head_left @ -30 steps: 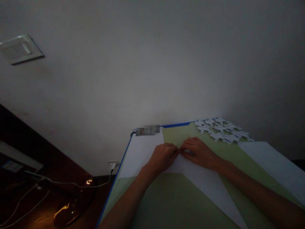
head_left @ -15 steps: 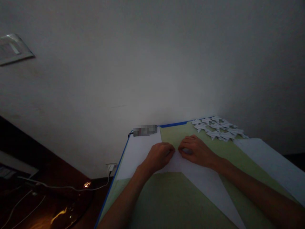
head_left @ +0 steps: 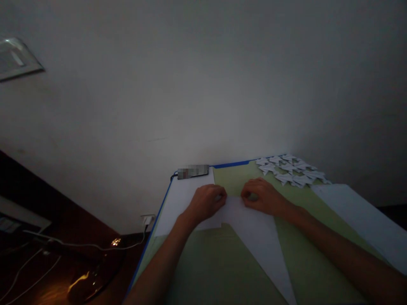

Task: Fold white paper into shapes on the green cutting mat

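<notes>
A long, tapering sheet of white paper (head_left: 259, 243) spans the gap between my hands, its narrow point towards me. My left hand (head_left: 210, 201) pinches the sheet's far left corner, thumb against curled fingers. At the far right corner my right hand (head_left: 262, 195) pinches it the same way. Under my left forearm and hand lies another white sheet (head_left: 173, 212), flat on the green table top (head_left: 219, 262). Several small folded white paper pieces (head_left: 291, 169) with pointed ends are grouped at the back right.
A dark flat device (head_left: 193, 171), blurred out, rests at the back left. More white paper (head_left: 356, 216) lies along the right. The wall (head_left: 222, 84) rises directly behind the table. A white cable (head_left: 95, 250) runs from a wall socket (head_left: 148, 220) at the lower left.
My hands have moved slightly apart, the left one leftwards. The tapering sheet has shifted left and its point has swung left, with more of its far edge showing between my hands.
</notes>
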`<state>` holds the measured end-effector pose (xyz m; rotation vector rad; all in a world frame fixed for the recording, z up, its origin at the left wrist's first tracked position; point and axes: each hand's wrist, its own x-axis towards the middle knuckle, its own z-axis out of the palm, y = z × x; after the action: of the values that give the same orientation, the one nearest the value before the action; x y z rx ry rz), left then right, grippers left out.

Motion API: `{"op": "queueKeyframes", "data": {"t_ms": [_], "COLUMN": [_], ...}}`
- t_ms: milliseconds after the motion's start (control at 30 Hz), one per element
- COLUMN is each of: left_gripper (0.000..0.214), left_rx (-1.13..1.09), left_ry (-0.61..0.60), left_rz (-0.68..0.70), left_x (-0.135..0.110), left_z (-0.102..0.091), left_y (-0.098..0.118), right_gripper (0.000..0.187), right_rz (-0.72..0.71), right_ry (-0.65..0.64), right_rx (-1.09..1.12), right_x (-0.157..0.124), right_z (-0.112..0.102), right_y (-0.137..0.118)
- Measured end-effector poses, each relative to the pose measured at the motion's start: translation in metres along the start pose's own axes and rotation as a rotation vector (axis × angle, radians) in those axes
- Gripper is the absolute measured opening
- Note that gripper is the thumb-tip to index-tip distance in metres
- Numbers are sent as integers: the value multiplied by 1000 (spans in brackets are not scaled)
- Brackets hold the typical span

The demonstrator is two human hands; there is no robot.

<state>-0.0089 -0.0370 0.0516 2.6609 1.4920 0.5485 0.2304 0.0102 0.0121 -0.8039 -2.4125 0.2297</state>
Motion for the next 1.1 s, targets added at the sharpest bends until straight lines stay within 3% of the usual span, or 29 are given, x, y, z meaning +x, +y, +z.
{"op": "queueKeyframes", "data": {"t_ms": [200, 367, 500, 667, 800, 933, 1100], "left_gripper": [13, 13, 13, 13, 12, 19, 19], "left_rx": [54, 10, 9, -23, 1, 16, 38], "left_ry": [46, 79, 66, 34, 12, -32, -73], "left_rz": [-105, -133, -79, -13, 8, 68, 102], "left_x": [-1, -4, -3, -1, -3, -4, -5], "left_z": [-15, -21, -12, -3, 1, 5, 5], "left_y": [-33, -49, -30, -2, 4, 7, 13], "right_gripper": [7, 9, 21, 23, 22, 19, 6], "right_rz": [58, 80, -8, -44, -91, -167, -158], "right_ry": [-48, 148, 233, 60, -24, -17, -50], "right_rx": [48, 43, 24, -6, -62, -137, -147], "right_x": [-6, -5, -1, -1, -1, -1, 0], "right_z": [-13, -13, -1, 13, 12, 4, 0], "right_y": [40, 50, 27, 6, -1, -14, -20]}}
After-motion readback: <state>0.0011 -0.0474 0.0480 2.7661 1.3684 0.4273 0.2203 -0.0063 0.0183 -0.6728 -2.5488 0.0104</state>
